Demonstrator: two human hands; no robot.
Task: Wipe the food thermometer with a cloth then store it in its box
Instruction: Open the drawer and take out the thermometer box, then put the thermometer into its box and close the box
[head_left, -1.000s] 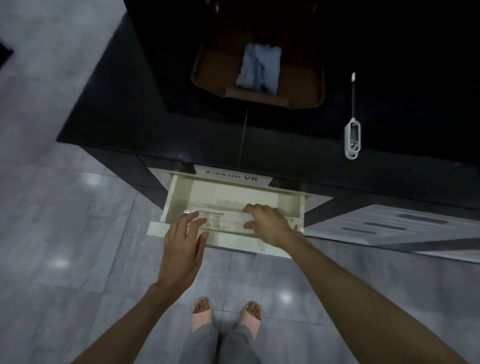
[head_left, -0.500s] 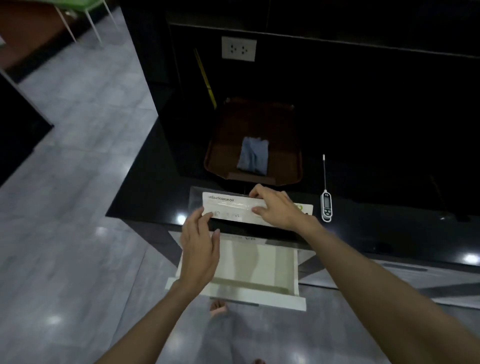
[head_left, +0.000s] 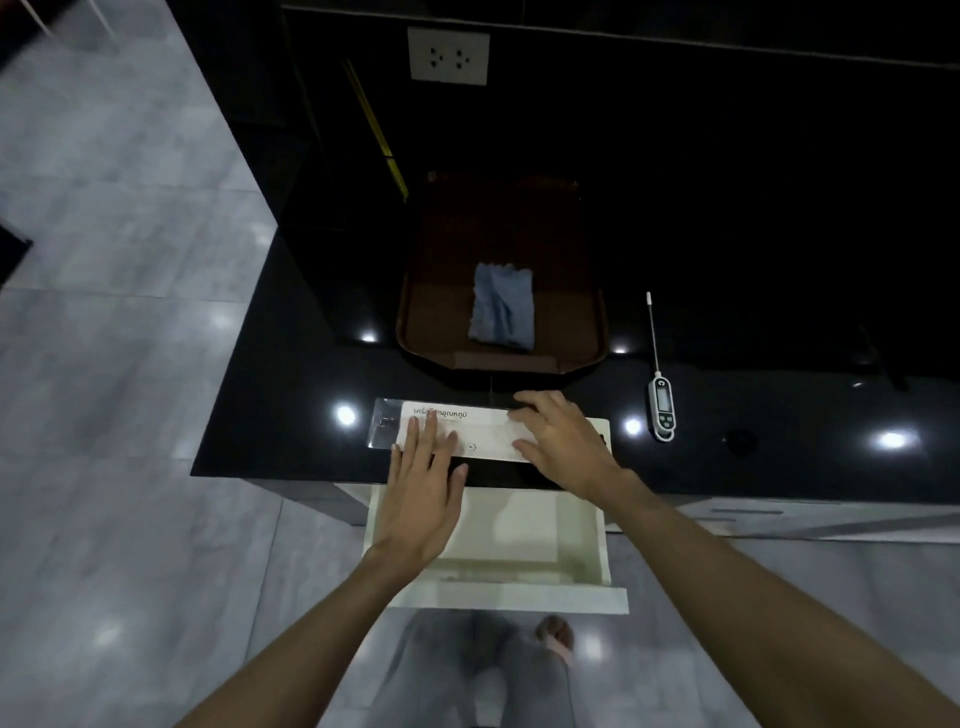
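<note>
At the counter's (head_left: 291, 415) front edge, the box (head_left: 483, 431) is pressed flat by both hands. Left hand (head_left: 423, 483) fingers are extended together; right hand (head_left: 563, 441) fingers are spread

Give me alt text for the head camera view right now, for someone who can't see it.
Both hands, left hand and right hand, rest flat on a long white box lying on a black counter above an open drawer. A food thermometer lies to the right, and a blue cloth sits in a brown tray behind.

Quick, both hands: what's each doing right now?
Left hand: open, fingers flat on the thermometer box.
Right hand: open, resting on the same box; no grip visible.
</note>
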